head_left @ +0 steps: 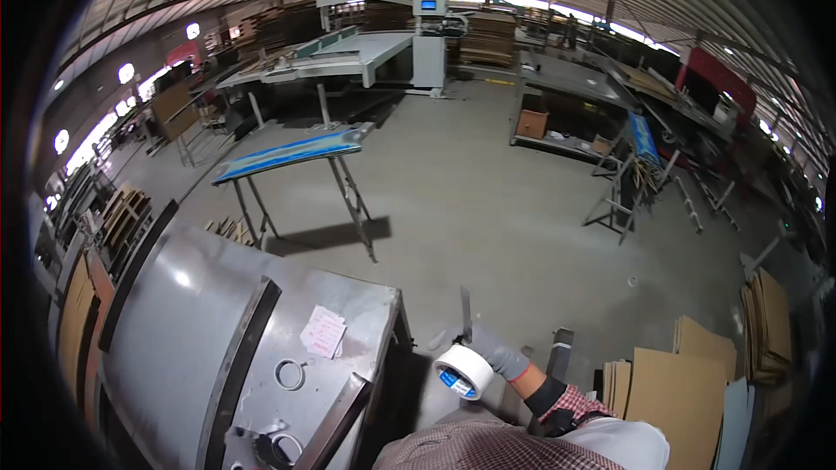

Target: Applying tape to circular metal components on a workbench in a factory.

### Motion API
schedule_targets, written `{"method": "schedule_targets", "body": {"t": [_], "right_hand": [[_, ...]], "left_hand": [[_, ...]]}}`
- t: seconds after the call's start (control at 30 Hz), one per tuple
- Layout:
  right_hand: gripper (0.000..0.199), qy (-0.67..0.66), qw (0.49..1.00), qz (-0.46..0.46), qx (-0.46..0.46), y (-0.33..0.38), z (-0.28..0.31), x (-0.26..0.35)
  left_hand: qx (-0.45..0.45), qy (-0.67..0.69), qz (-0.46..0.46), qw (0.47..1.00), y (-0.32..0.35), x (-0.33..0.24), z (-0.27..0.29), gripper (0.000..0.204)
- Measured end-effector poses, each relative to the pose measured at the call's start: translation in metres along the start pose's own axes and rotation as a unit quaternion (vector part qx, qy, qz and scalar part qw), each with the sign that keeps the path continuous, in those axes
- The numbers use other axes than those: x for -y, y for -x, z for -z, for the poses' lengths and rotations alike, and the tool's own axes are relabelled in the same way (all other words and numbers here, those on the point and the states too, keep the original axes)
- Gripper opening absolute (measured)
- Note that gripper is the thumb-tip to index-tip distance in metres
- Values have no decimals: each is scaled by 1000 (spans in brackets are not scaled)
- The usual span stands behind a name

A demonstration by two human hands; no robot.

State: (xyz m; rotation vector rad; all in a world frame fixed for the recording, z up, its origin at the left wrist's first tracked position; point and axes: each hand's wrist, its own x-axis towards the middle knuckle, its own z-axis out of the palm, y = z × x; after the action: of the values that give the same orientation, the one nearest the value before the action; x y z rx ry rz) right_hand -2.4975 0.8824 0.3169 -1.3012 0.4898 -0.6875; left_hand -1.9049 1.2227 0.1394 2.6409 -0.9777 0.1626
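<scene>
While right hand (508, 360) grips white tape roll (464, 371) at 6 o'clock, we keep wrist steady; left hand unseen, can't tell.

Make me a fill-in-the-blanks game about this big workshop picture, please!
1. The gloved right hand holds a white roll of ____.
2. The grey metal machine top has a small pink ____ lying on it.
3. The folding trestle table out on the floor has a ____ top.
4. The flat brown sheets stacked at the lower right are ____.

Missing words: tape; paper; blue; cardboard
</scene>
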Motion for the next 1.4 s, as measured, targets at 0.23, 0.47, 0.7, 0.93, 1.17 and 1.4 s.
{"method": "schedule_targets", "body": {"t": [0.23, 0.47, 0.7, 0.93, 1.17, 1.4], "right_hand": [[15, 0, 997, 11, -73, 21, 6, 2], [18, -83, 992, 57, -71, 3, -18, 15], [17, -85, 979, 107, -153, 17, -9, 38], [11, 19, 944, 140, -297, 14, 4, 17], [17, 154, 930, 229, -242, 12, -11, 28], [15, 150, 934, 178, -273, 1, -30, 20]], "left_hand": [[-181, 434, 14, 883, -66, -118, 144, 33], [-66, 637, -159, 751, 8, -318, 191, 44], [124, 850, -299, 415, 42, -455, 183, 23], [341, 926, -64, 152, 53, -442, 144, 15], [442, 692, -83, 565, 78, -455, 114, 37], [414, 543, -279, 675, 107, -472, 119, 55]]}}
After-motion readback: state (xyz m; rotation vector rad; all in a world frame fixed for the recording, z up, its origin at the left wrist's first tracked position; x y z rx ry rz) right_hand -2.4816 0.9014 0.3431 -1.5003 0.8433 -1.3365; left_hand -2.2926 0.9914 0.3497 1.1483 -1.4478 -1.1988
